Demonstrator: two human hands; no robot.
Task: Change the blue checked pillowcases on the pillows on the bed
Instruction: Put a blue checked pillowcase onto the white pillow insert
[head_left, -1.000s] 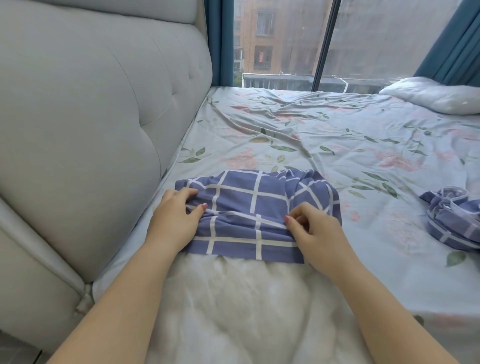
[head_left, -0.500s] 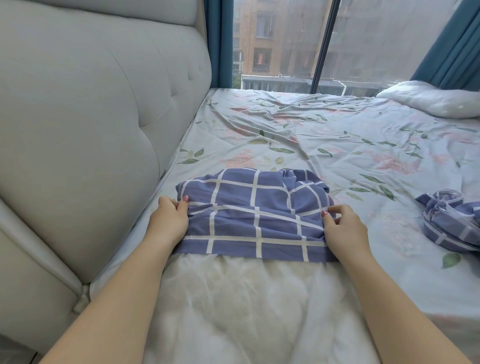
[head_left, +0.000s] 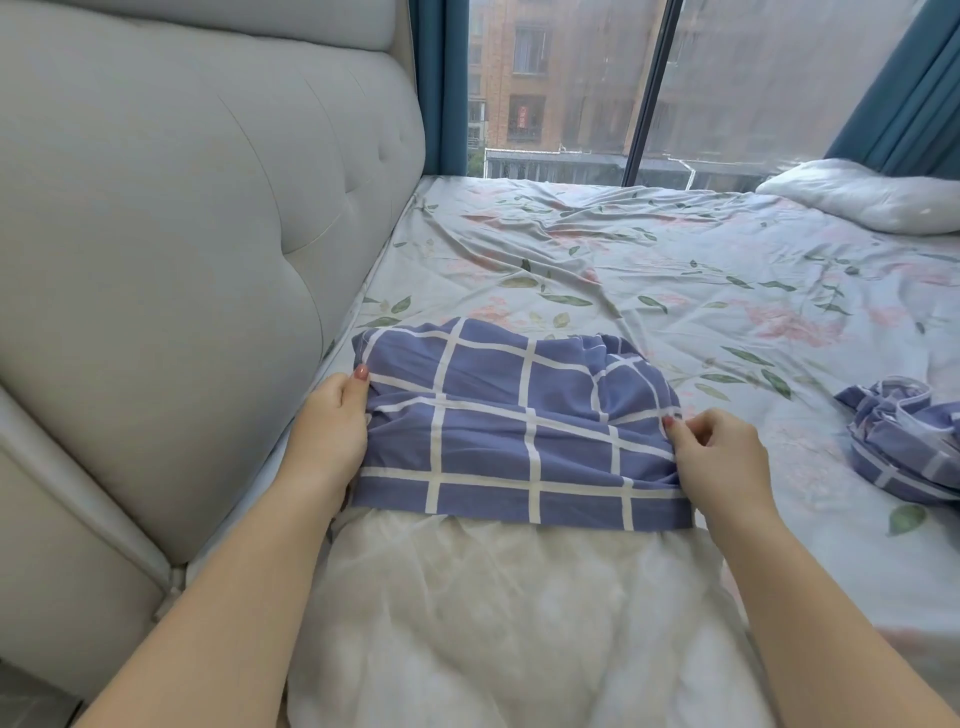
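A blue checked pillowcase covers the far end of a white pillow lying in front of me on the bed. The case is bunched up, and the pillow's near part is bare. My left hand grips the case's left edge. On the right edge my right hand pinches the fabric between thumb and fingers. A second blue checked pillowcase lies crumpled on the sheet at the right. Another bare white pillow rests at the far right of the bed.
The bed has a floral sheet, wrinkled in the middle. A padded grey headboard runs along the left. A large window with teal curtains stands beyond the bed.
Both hands have moved apart from the middle of the case to its left and right edges. The case now lies wider and flatter across the pillow.
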